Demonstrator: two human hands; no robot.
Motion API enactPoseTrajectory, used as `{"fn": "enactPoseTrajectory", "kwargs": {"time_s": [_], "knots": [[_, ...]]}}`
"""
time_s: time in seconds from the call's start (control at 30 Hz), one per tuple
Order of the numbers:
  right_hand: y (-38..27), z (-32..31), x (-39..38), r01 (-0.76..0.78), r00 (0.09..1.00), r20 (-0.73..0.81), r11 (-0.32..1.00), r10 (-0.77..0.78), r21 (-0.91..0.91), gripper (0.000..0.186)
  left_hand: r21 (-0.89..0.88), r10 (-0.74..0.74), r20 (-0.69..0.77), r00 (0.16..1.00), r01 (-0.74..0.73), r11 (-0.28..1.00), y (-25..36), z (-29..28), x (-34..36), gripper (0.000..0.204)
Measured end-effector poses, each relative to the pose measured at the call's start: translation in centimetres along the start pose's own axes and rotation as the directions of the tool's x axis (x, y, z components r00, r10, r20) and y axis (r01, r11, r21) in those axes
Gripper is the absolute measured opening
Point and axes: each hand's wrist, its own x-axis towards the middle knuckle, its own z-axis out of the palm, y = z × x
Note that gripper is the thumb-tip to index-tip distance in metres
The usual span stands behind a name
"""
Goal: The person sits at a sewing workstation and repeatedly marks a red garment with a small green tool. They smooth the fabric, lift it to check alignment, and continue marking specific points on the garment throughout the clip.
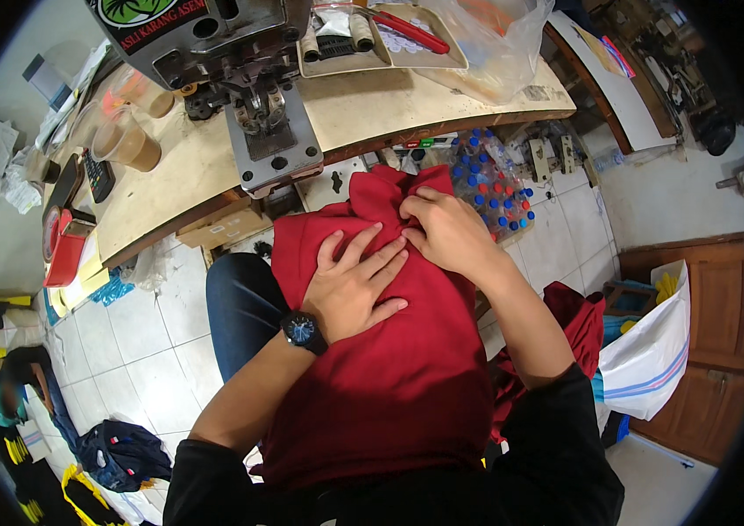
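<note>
fabric (389,386) is matt cloth, mach. (219,70) smooth metal, cup (132,147) glossy plast.

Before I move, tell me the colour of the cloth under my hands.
The cloth is deep red, seen best in the head view.

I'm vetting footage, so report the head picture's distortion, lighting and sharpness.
Head view: corners fall to black and the table bows along its front edge; left hand and right hand look fairly sharp; red cloth shows soft fold shadows; floor tiles look bright.
</note>
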Motion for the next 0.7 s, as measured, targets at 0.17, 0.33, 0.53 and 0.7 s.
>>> {"fn": "enactPoseTrajectory", "kwargs": {"time_s": [0.17, 0.33, 0.53, 0.7], "knots": [[-1.2, -1.1, -3.0, -0.083, 0.996, 0.004, 0.929, 0.087, 0.360, 0.033, -0.028, -0.036, 0.017, 0.999, 0.036, 0.999, -0.7, 0.2, -0.2, 0.075], [-3.2, 1.5, -6.8, -0.146, 0.977, -0.067, 0.866, 0.201, 0.478, 0.029, -0.076, -0.041, 0.013, 0.999, 0.042, 0.996, -0.9, 0.8, 0.0, 0.078], [-3.0, 3.4, -7.6, -0.121, 0.965, -0.146, 0.868, 0.216, 0.481, 0.013, -0.077, -0.045, 0.005, 0.999, 0.045, 0.996, -1.1, 1.0, 0.1, 0.079], [-3.5, 3.6, -7.9, -0.102, 0.953, -0.202, 0.870, 0.224, 0.483, 0.020, -0.087, -0.056, 0.003, 0.998, 0.056, 0.995, -1.1, 1.1, -0.1, 0.079]]}}
